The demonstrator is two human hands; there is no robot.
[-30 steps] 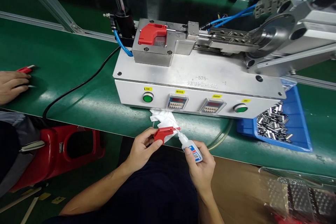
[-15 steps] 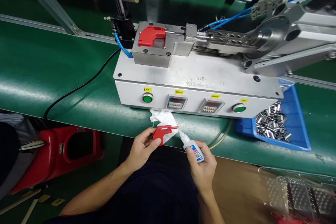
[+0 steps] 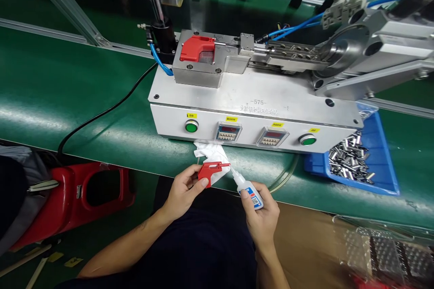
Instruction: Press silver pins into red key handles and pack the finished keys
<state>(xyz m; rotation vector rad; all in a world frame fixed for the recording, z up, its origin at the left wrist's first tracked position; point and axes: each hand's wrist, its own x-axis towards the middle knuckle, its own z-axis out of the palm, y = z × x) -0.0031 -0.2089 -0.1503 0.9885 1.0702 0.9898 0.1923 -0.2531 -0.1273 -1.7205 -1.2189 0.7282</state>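
Observation:
Between its thumb and fingers, my left hand (image 3: 183, 192) grips a red plastic pistol-shaped part (image 3: 207, 172), its thin red stem pointing right. My right hand (image 3: 262, 214) is closed around a small white glue bottle (image 3: 249, 193) with a blue label. The bottle's fine nozzle tilts up and left, its tip at the end of the stem; whether they touch I cannot tell. Behind the part, a crumpled white tissue (image 3: 212, 150) lies at the table edge. A similar red part (image 3: 197, 48) sits in the metal fixture (image 3: 198, 79) of the machine.
The machine's white housing (image 3: 254, 119) stands just beyond my hands, with green buttons and small displays. A blue bin (image 3: 379, 153) of short metal tubes is at the right. A red stool (image 3: 61, 198) stands at the left. Clear plastic trays (image 3: 389, 253) lie at lower right.
The camera view has shifted very slightly. Both hands, the red part and the glue bottle keep practically the same positions.

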